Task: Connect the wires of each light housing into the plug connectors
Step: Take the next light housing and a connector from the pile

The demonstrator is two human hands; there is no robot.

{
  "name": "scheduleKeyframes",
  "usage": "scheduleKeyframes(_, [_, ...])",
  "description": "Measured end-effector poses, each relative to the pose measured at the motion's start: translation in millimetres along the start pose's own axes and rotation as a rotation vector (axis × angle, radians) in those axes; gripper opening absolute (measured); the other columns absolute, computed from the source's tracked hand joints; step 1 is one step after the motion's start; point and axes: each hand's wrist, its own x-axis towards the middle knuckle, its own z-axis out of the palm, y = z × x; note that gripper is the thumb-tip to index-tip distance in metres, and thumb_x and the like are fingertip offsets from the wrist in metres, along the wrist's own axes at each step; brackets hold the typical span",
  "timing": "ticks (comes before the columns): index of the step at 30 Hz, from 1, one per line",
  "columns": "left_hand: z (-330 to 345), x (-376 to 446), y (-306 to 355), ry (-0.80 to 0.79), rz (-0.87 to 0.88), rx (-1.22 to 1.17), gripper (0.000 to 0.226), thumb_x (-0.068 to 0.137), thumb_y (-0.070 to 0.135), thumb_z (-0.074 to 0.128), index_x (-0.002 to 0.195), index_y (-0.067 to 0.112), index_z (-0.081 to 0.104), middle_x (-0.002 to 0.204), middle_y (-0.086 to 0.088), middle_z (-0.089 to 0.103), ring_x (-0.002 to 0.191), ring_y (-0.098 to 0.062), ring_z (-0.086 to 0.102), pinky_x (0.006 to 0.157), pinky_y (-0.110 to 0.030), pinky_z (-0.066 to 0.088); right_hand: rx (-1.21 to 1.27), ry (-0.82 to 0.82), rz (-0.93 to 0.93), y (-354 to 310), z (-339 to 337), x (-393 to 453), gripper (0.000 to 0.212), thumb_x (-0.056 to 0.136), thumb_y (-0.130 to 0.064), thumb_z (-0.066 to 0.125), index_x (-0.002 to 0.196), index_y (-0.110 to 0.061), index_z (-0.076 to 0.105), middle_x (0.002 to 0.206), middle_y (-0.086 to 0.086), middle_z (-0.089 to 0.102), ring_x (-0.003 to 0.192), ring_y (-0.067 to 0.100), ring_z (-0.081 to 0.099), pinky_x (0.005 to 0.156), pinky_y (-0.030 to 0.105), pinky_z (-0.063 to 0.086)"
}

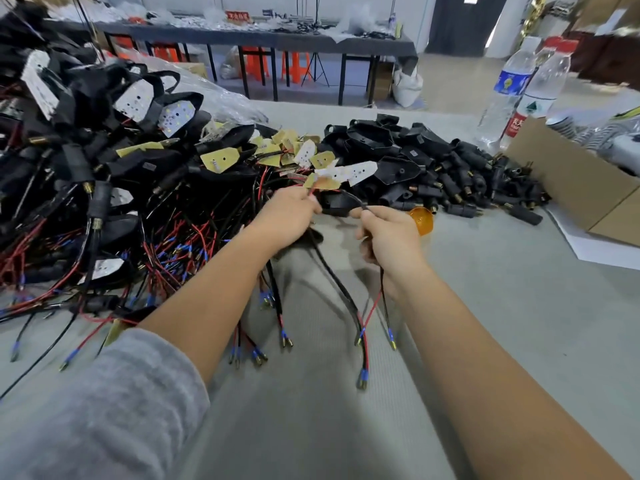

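Note:
My left hand [287, 216] grips a black light housing [334, 206] and its red wire at the middle of the table. My right hand [388, 233] pinches the black cable running out of that housing. From under the right hand hang a red and a black wire [375, 306] ending in blue sleeves with brass tips. A white LED board [349, 173] sticks up just behind the left hand. Black plug connectors [464, 188] lie heaped to the right, beyond my right hand.
A big heap of wired housings [104, 174] fills the left side, its loose wire ends [256, 351] spilling toward me. An orange lens [420, 220] lies by my right hand. Two water bottles [519, 88] and a cardboard box [581, 188] stand at right.

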Motion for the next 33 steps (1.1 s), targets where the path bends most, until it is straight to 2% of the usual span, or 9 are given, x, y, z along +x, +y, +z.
scheduleKeyframes(4, [-5.9, 11.9, -14.6, 0.189, -0.065, 0.027, 0.03, 0.101, 0.021, 0.034, 0.096, 0.019, 0.063, 0.098, 0.002, 0.058, 0.09, -0.017, 0.051, 0.068, -0.029, 0.034, 0.074, 0.18, -0.069, -1.4, -7.6, 4.9, 0.024, 0.097, -0.01, 0.05, 0.082, -0.015, 0.069, 0.041, -0.017, 0.041, 0.044, 0.005, 0.032, 0.047, 0.018, 0.026])
scheduleKeyframes(8, [-4.5, 14.1, -13.6, 0.306, -0.031, 0.068, 0.034, 0.104, 0.025, 0.031, 0.107, 0.019, 0.064, 0.094, 0.006, 0.054, 0.087, -0.015, 0.048, 0.073, -0.03, 0.032, 0.18, 0.336, -0.173, -5.6, -11.0, 4.0, 0.026, 0.093, -0.01, 0.054, 0.071, -0.018, 0.066, 0.047, -0.016, 0.042, 0.055, 0.008, 0.035, 0.055, 0.023, 0.028])
scheduleKeyframes(13, [-7.8, 14.0, -15.4, 0.417, 0.095, 0.031, 0.032, 0.104, 0.027, 0.033, 0.106, 0.016, 0.062, 0.097, 0.007, 0.055, 0.088, -0.016, 0.05, 0.073, -0.03, 0.032, 0.044, 0.381, -0.349, -5.4, -14.6, 3.9, 0.022, 0.091, -0.012, 0.054, 0.073, -0.018, 0.065, 0.06, -0.015, 0.052, 0.063, 0.004, 0.045, 0.061, 0.02, 0.035])
scheduleKeyframes(17, [-16.6, 23.0, -14.6, 0.262, 0.011, -0.103, 0.027, 0.096, 0.024, 0.043, 0.084, 0.021, 0.067, 0.097, 0.0, 0.069, 0.093, -0.022, 0.063, 0.088, -0.035, 0.047, -0.303, 0.081, -0.23, -3.4, -15.6, 5.3, 0.019, 0.091, -0.014, 0.058, 0.076, -0.018, 0.07, 0.052, -0.015, 0.055, 0.053, -0.001, 0.047, 0.053, 0.017, 0.037])
scheduleKeyframes(21, [-17.3, 21.6, -21.3, 0.175, -0.056, -0.052, 0.029, 0.094, 0.024, 0.044, 0.076, 0.029, 0.067, 0.09, -0.002, 0.061, 0.086, -0.019, 0.054, 0.072, -0.032, 0.037, -0.703, -0.323, -0.126, 7.0, -4.7, -0.9, 0.022, 0.094, -0.02, 0.057, 0.083, -0.009, 0.072, 0.057, -0.003, 0.063, 0.051, 0.006, 0.053, 0.058, 0.027, 0.046])
scheduleKeyframes(23, [-17.1, 20.7, -22.1, 0.187, -0.069, -0.042, 0.03, 0.096, 0.026, 0.041, 0.088, 0.025, 0.07, 0.09, 0.002, 0.06, 0.083, -0.015, 0.054, 0.068, -0.028, 0.037, -0.579, -0.27, -0.169, 6.6, 1.1, -3.1, 0.022, 0.097, -0.018, 0.052, 0.083, -0.01, 0.067, 0.058, -0.002, 0.062, 0.05, 0.004, 0.052, 0.06, 0.03, 0.045])
scheduleKeyframes(27, [-19.9, 19.0, -20.1, 0.275, -0.035, 0.066, 0.031, 0.101, 0.023, 0.041, 0.118, 0.009, 0.062, 0.109, -0.007, 0.064, 0.094, -0.024, 0.059, 0.078, -0.032, 0.041, -0.153, 0.103, -0.248, 1.7, -5.3, 0.2, 0.023, 0.099, -0.014, 0.044, 0.08, -0.018, 0.056, 0.053, -0.006, 0.054, 0.054, 0.007, 0.048, 0.064, 0.031, 0.04])
scheduleKeyframes(30, [-19.8, 16.7, -17.0, 0.257, 0.037, 0.407, 0.027, 0.096, 0.011, 0.05, 0.122, 0.006, 0.054, 0.12, -0.014, 0.058, 0.101, -0.031, 0.056, 0.078, -0.039, 0.044, 0.019, 0.266, -0.238, -1.5, -19.5, 4.4, 0.024, 0.1, -0.013, 0.043, 0.079, -0.019, 0.053, 0.049, -0.006, 0.051, 0.05, 0.009, 0.044, 0.056, 0.026, 0.038])
scheduleKeyframes(33, [-16.3, 11.2, -8.5, 0.334, 0.097, 0.757, 0.044, 0.086, 0.001, 0.06, 0.127, 0.003, 0.045, 0.126, -0.019, 0.046, 0.116, -0.037, 0.045, 0.072, -0.041, 0.042, 0.219, 0.286, -0.183, -4.1, -32.1, 9.1, 0.022, 0.1, -0.01, 0.045, 0.08, -0.015, 0.054, 0.051, -0.004, 0.052, 0.049, 0.011, 0.044, 0.05, 0.022, 0.037])
